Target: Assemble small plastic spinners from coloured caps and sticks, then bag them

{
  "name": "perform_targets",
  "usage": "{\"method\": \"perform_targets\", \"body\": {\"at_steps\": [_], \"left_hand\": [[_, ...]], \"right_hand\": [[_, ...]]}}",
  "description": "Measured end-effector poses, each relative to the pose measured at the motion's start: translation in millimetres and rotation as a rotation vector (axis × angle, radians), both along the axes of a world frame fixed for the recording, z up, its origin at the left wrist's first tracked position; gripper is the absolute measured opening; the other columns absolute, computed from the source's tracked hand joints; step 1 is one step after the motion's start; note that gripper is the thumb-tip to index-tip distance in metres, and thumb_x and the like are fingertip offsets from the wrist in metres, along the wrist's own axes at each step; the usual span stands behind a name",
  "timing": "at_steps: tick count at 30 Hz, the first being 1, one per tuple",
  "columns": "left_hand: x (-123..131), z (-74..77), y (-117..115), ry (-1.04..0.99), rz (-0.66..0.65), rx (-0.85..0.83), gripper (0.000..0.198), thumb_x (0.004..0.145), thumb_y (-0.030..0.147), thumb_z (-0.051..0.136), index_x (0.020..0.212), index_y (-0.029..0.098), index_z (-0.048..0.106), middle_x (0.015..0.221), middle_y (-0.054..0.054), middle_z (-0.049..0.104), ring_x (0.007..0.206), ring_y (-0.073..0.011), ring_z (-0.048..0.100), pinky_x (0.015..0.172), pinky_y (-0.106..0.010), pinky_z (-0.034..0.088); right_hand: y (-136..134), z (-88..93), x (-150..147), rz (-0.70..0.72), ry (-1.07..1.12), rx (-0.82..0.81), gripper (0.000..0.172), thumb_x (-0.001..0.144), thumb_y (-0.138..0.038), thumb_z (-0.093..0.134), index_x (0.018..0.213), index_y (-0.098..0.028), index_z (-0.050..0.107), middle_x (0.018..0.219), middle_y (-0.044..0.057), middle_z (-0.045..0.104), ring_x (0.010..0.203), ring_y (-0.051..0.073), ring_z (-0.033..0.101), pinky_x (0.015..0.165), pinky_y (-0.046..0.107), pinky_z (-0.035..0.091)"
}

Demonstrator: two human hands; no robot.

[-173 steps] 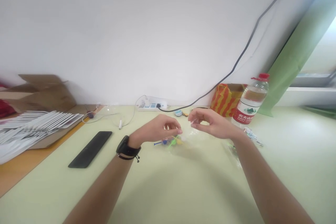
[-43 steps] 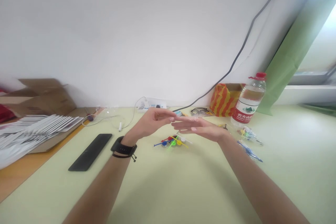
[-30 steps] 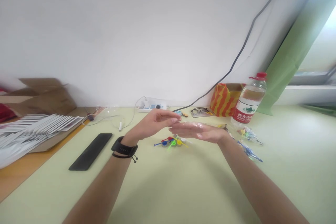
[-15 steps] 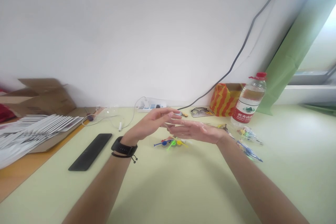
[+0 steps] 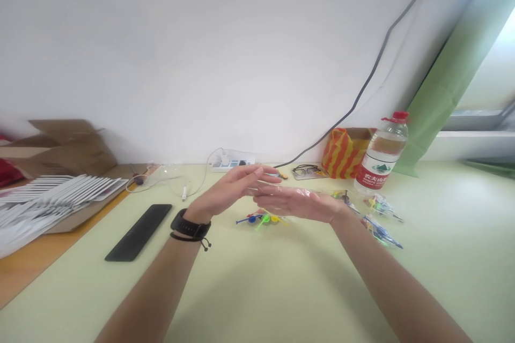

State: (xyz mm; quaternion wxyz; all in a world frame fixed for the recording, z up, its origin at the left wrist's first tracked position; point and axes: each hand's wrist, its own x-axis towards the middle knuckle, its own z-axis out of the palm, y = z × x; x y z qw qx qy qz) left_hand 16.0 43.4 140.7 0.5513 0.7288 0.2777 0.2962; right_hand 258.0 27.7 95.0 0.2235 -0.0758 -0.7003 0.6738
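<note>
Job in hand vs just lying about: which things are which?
Apparently in the job:
clear, shiny plastic film between the left hand and right hand
small coloured plastic pieces near the hands

Apparently lying about:
flat black rectangular slab
clear plastic bottle with red cap
white plastic power strip
brown cardboard box

An indoor room, perhaps an office, with table (image 5: 257, 300), power strip (image 5: 233, 163), curtain (image 5: 446, 88).

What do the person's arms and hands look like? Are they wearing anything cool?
The left hand has a black watch at its wrist, plus a thin black cord bracelet with two little dangling ends. The right hand has nothing visible at its wrist. Neither hand wears a glove, and no sleeves show on the forearms.
</note>
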Motion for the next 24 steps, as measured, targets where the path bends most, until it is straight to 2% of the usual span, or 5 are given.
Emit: {"method": "perform_targets", "body": {"at_steps": [7,13,15,19,24], "left_hand": [[-1.5,1.5,-0.8,-0.020,-0.034,0.001,0.049,0.097,0.059,0.054,0.128,0.023,0.070,0.134,-0.014,0.069,0.124,-0.0336,0.065,0.105,-0.047,0.052],[-2.6,1.4,1.0,0.033,-0.013,0.118,0.047,0.101,0.056,0.048,0.126,0.023,0.071,0.135,-0.012,0.068,0.128,-0.0310,0.062,0.108,-0.045,0.049],[-3.4,1.7,1.9,0.067,0.103,0.245,0.045,0.102,0.054,0.048,0.127,0.023,0.070,0.133,-0.011,0.070,0.127,-0.0294,0.063,0.107,-0.043,0.050],[0.7,0.1,-1.4,0.194,0.402,0.709,0.041,0.095,0.047,0.063,0.129,0.025,0.067,0.134,-0.008,0.068,0.127,-0.0300,0.060,0.111,-0.044,0.045],[21.7,-11.2,-14.0,0.364,0.220,1.062,0.068,0.085,0.044,0.075,0.146,0.025,0.051,0.143,-0.010,0.060,0.146,-0.0364,0.039,0.119,-0.051,0.035]], "right_hand": [[-1.3,-1.3,-1.7,-0.049,-0.032,-0.019,0.093,0.078,-0.087,0.054,0.156,-0.039,0.037,0.170,0.001,0.024,0.156,0.031,0.022,0.122,0.047,0.025],[-2.6,-1.0,2.8,-0.059,-0.021,-0.048,0.086,0.087,-0.081,0.050,0.159,-0.037,0.032,0.170,0.002,0.024,0.156,0.029,0.023,0.123,0.047,0.024],[-2.3,-0.3,4.5,-0.081,-0.028,-0.067,0.083,0.090,-0.077,0.049,0.160,-0.038,0.030,0.169,0.002,0.027,0.155,0.028,0.025,0.123,0.048,0.023],[1.4,-2.6,5.5,-0.210,-0.012,-0.149,0.074,0.092,-0.075,0.049,0.156,-0.039,0.039,0.164,0.002,0.039,0.151,0.028,0.033,0.122,0.048,0.026],[7.1,-9.0,2.5,-0.281,0.034,-0.286,0.071,0.096,-0.076,0.036,0.148,-0.030,0.051,0.156,0.009,0.050,0.143,0.031,0.046,0.118,0.051,0.033]]}}
